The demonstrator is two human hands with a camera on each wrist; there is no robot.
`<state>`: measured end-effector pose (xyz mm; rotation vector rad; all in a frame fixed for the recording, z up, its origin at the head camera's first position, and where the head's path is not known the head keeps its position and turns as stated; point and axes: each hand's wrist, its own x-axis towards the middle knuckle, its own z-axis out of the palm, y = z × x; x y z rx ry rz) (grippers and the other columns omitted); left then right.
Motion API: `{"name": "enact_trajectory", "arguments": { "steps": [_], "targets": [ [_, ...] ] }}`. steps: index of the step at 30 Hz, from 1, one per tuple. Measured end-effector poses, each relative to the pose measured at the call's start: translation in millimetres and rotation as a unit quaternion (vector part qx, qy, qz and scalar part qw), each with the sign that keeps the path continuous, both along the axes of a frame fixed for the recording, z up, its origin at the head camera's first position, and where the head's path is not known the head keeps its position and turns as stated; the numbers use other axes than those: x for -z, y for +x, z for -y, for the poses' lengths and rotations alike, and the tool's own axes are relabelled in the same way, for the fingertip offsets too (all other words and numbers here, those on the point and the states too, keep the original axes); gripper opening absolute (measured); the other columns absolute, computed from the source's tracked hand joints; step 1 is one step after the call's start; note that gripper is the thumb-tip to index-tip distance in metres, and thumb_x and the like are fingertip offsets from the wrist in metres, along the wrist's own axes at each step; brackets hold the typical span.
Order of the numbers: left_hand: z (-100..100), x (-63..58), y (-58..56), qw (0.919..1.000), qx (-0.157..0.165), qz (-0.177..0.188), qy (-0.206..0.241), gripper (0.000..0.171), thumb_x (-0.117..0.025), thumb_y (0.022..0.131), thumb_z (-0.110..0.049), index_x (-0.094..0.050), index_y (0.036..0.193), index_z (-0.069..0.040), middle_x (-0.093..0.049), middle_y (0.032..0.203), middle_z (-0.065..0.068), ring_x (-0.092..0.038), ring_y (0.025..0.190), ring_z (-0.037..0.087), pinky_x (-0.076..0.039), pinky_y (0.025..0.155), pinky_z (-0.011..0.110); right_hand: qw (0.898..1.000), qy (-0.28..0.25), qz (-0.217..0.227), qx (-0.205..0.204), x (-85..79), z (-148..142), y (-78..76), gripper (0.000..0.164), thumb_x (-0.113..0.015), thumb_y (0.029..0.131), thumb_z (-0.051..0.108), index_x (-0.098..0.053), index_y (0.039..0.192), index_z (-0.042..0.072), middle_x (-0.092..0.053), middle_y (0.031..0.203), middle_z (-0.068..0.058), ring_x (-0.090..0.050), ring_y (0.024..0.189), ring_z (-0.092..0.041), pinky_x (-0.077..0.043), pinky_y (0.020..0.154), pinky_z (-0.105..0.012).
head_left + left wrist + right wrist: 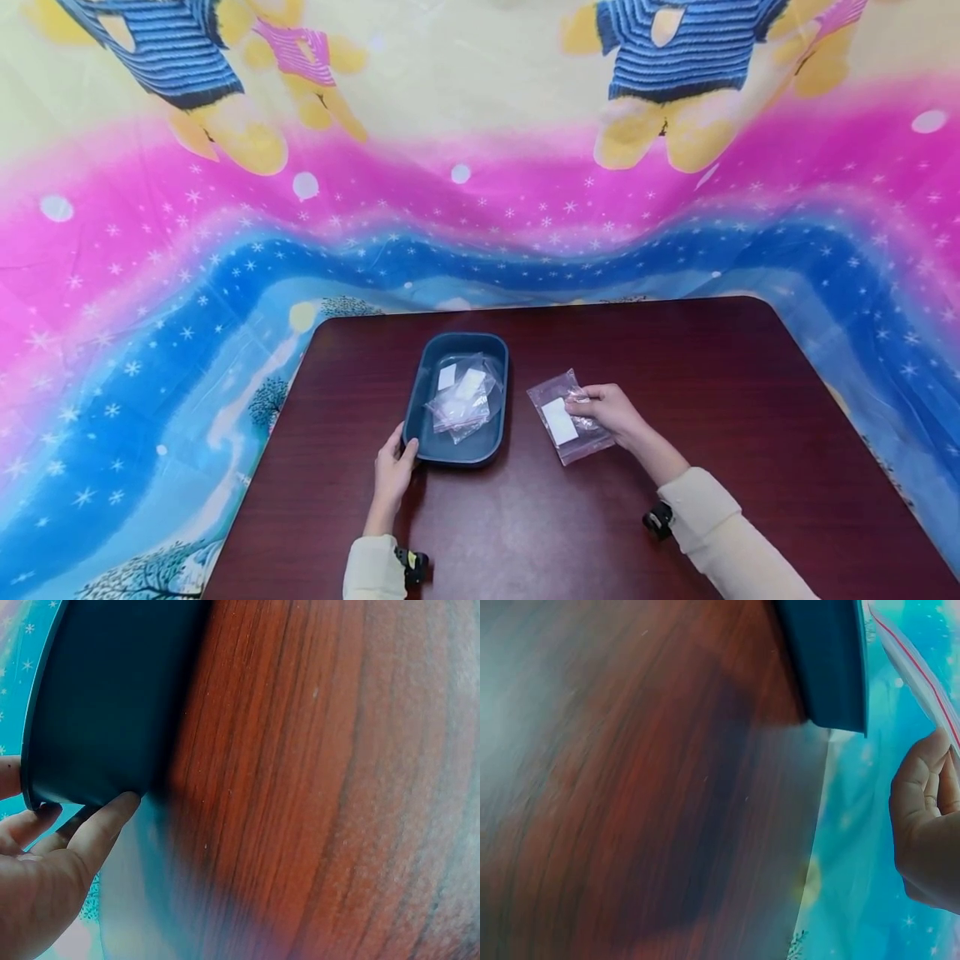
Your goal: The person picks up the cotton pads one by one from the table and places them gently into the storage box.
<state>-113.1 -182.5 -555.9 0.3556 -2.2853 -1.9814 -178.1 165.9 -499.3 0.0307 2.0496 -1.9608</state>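
Note:
My left hand (394,471) grips the near left corner of a dark blue plastic tray (504,400), thumb over the rim and fingers against the outer wall, as the left wrist view shows close up. Inside the tray lie several clear zip bags (463,404) with white labels, overlapping one another. To the right of the tray, my right hand (611,414) pinches another clear zip bag (588,446) by its side, between thumb and fingers. A white label (559,421) shows on that bag. In the right wrist view, the red zip line runs along the bag (922,682) above the fingers.
Tray and hands are over a dark red-brown wooden table (675,350) with rounded far corners. Behind and beside it hangs a printed cloth (465,208) in pink and blue with bear figures. Black wrist cameras sit at the left cuff (375,567) and right cuff (697,504).

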Motion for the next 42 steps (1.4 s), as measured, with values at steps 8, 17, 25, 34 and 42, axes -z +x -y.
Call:
{"name": "enact_trajectory", "arguments": {
  "steps": [8,17,25,34,42],
  "targets": [
    [1,-1.0,0.6,1.0,0.001,0.004,0.0,0.046,-0.048,0.093,-0.003,-0.035,0.136,0.008,-0.035,0.136,0.029,-0.042,0.117,0.037,-0.044,0.087,0.048,0.999,-0.03,0.012,0.025,-5.2,20,-8.1,0.008,-0.067,0.077,-0.001,-0.067,0.084,-0.005,-0.062,0.065,0.001,-0.057,0.056,-0.009,-0.05,0.053,-0.021],
    [1,1.1,-1.1,1.0,-0.005,0.003,-0.001,0.046,-0.049,0.092,-0.001,-0.036,0.135,0.007,-0.037,0.135,0.027,-0.042,0.116,0.034,-0.045,0.087,0.045,0.999,-0.02,0.02,0.04,-12.0,42,-19.6,0.024,-0.068,0.078,0.003,-0.063,0.097,-0.012,-0.061,0.067,-0.001,-0.057,0.057,-0.01,-0.05,0.053,-0.022],
    [1,1.8,-1.5,1.0,-0.007,0.001,-0.007,0.046,-0.049,0.092,-0.002,-0.036,0.135,0.007,-0.038,0.135,0.027,-0.044,0.115,0.034,-0.046,0.086,0.045,0.998,-0.047,0.017,0.042,-15.3,61,-29.0,0.029,-0.065,0.081,0.003,-0.06,0.102,-0.016,-0.061,0.066,-0.001,-0.056,0.056,-0.009,-0.049,0.053,-0.02],
    [0,2.1,-1.9,0.9999,-0.008,0.003,-0.006,0.046,-0.049,0.092,-0.002,-0.037,0.135,0.006,-0.039,0.135,0.027,-0.044,0.114,0.033,-0.046,0.085,0.044,0.996,-0.061,0.038,0.044,-13.2,84,-39.6,0.03,-0.063,0.082,0.002,-0.059,0.106,-0.016,-0.063,0.069,-0.002,-0.057,0.059,-0.008,-0.05,0.055,-0.02],
    [1,1.7,-1.5,1.0,0.0,0.004,0.001,0.046,-0.048,0.093,-0.004,-0.034,0.136,0.007,-0.036,0.136,0.028,-0.042,0.117,0.035,-0.045,0.087,0.045,0.994,-0.076,0.078,0.031,-12.9,101,-45.5,0.029,-0.059,0.085,-0.001,-0.058,0.111,-0.012,-0.064,0.075,-0.004,-0.059,0.062,-0.009,-0.052,0.056,-0.022]
  ]
}}
